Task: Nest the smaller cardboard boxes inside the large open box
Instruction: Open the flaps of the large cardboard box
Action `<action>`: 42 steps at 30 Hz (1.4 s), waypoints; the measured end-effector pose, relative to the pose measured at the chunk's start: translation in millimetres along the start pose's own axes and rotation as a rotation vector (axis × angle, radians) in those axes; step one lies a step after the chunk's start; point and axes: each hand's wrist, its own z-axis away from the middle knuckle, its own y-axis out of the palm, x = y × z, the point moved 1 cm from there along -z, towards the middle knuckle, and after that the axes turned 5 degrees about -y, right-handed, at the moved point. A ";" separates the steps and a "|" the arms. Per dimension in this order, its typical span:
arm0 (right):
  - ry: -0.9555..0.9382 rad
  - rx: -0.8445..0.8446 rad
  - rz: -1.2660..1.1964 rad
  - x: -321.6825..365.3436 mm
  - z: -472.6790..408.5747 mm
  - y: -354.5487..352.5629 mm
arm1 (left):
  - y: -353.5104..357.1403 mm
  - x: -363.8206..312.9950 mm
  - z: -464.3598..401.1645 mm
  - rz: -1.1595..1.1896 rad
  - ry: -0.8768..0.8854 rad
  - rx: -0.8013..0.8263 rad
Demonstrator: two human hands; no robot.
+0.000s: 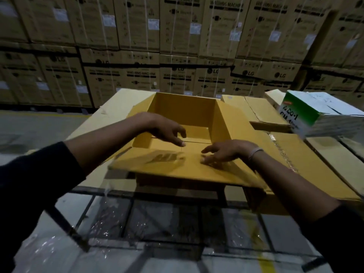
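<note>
Our left hand (167, 129) released, fingers loose over box (185, 107) at frame centre. Right hand (222, 152) released, flat on near flap (169, 166). We judge: press flap fully down, keep mouth wide. Small boxes (256, 109) flat, white box (315, 113) upper right, none nested yet.

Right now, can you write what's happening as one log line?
step: box prep | left hand: open, over large open box | right hand: open, on near flap | box: empty
</note>
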 end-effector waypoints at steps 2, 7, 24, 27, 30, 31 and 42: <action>-0.001 -0.070 0.078 -7.2 -12.2 28.1 | 28.8 3.7 -17.9 -0.119 -0.044 -0.083; -0.009 -0.382 0.142 -42.7 -25.4 59.3 | 83.1 36.7 -53.0 -0.071 -0.103 -0.140; 0.006 -0.574 0.209 -45.4 -68.8 71.3 | 113.8 106.1 -71.4 0.087 -0.061 -0.280; 0.002 -0.587 0.251 -32.7 -76.1 74.9 | 114.1 118.1 -63.3 0.086 -0.068 -0.286; -0.007 -0.585 0.273 -21.8 -81.0 75.5 | 115.5 129.4 -58.2 0.073 -0.087 -0.282; -0.012 -0.585 0.271 -19.5 -82.2 76.1 | 116.9 133.2 -57.9 0.069 -0.093 -0.285; -0.041 -0.618 0.241 -16.6 -78.9 84.1 | 110.5 118.5 -75.0 0.080 -0.117 -0.141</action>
